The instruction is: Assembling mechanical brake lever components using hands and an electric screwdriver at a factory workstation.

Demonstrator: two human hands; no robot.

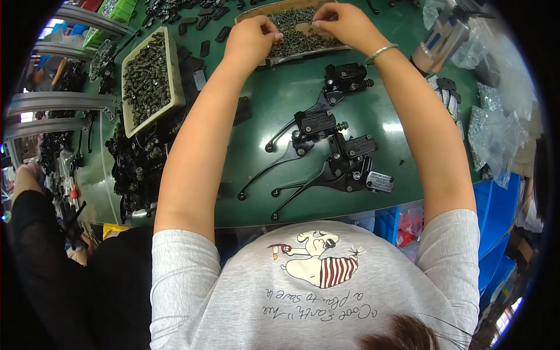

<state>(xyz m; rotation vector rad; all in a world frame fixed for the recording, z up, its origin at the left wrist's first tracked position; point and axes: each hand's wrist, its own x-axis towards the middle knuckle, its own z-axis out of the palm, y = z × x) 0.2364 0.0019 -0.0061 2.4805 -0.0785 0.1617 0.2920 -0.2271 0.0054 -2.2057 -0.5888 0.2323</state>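
Both my hands are over a shallow cardboard box (303,55) of small dark screws (291,24) at the far side of the table. My left hand (252,39) is at the box's left end, thumb and fingers pinched together. At the right part, my right hand (345,26) pinches too, its fingertips just above the screws. Whatever either pinch holds is too small to make out. Between my forearms lie several black brake levers with master cylinders, among them a far one (344,79), a middle one (318,123) and a near one (356,146).
Left of my left arm, a cream tray (174,81) holds small dark metal fittings. Black lever parts (140,169) are heaped beside it. A power tool (440,44) and clear plastic bags (496,134) are at the right. A co-worker's dark sleeve (38,227) shows at far left.
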